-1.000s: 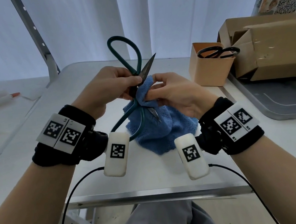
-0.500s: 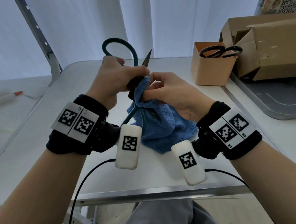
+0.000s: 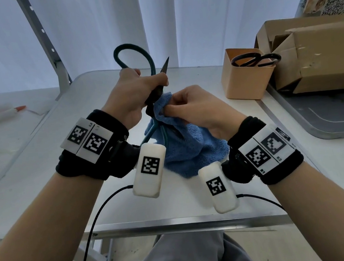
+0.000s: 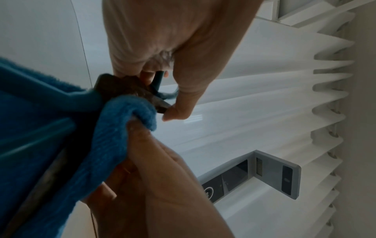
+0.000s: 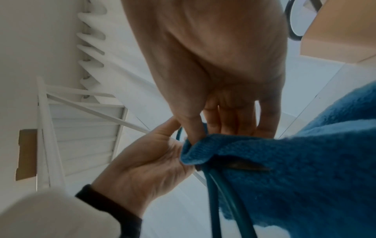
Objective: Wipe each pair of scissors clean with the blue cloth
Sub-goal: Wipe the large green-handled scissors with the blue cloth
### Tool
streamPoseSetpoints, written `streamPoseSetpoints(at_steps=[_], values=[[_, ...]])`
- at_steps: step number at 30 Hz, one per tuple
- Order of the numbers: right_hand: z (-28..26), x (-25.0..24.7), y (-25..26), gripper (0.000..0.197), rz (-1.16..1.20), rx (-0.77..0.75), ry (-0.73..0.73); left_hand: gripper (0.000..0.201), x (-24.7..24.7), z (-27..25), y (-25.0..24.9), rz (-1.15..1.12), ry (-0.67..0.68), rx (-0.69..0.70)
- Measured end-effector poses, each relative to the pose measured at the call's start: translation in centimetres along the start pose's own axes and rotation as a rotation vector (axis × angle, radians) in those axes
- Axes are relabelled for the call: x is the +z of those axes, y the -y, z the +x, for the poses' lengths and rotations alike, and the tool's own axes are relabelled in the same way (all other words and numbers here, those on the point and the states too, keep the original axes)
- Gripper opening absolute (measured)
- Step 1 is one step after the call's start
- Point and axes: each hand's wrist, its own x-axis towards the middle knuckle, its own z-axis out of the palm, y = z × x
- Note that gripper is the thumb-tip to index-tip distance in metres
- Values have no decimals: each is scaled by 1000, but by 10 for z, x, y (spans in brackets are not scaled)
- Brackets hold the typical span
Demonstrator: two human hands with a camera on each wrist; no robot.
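My left hand [image 3: 148, 84] grips a pair of green-handled scissors [image 3: 132, 53] held up over the table, one handle loop and a dark blade tip sticking out above the fist. In the left wrist view the left hand [image 4: 171, 99] curls round the scissors [image 4: 122, 87] by the dark pivot. My right hand [image 3: 176, 107] pinches the blue cloth [image 3: 182, 148] against the scissors just below the left hand. The cloth hangs down and hides the lower blade. In the right wrist view the right hand [image 5: 203, 132] pinches the cloth [image 5: 284, 161] beside the green handles [image 5: 215, 193].
A tan cup [image 3: 244, 83] at the back right holds black-handled scissors [image 3: 256, 59]. Next to it stand a cardboard box [image 3: 323, 58] and a grey tray [image 3: 321, 121]. A marker [image 3: 1, 114] lies on the neighbouring table at left. The table's metal front edge [image 3: 180, 224] runs below my wrists.
My left hand has slid up the scissors, now covering more of the blade and loop. The scissors have shifted slightly left. The right hand keeps the cloth pinched near the pivot.
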Motion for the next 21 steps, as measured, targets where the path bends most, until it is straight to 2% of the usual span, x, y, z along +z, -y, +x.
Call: streamPoseSetpoints(at_steps=[2,7,11,14,16,17,19,21], values=[[1,0,2,19,-1,1,53,84,0,0,1,4,-12,11],[1,6,5,25,13,-30,75,85,1,-1,-4,-2,-22,14],[-1,11,4,20,1,-58,-2,78,0,-1,-8,-25,-35,18],[-2,12,7,28,9,-72,-6,57,-3,-1,-10,-56,-4,-10],[-3,12,10,34,26,-60,14,62,-2,-3,-10,-61,-10,-18],[-2,11,10,33,48,-52,25,67,-1,-4,-10,-56,-24,-15],[-4,9,10,27,110,-41,28,64,0,-4,-11,-42,-36,11],[-5,7,8,25,173,-30,3,67,-3,-5,-13,-51,10,17]])
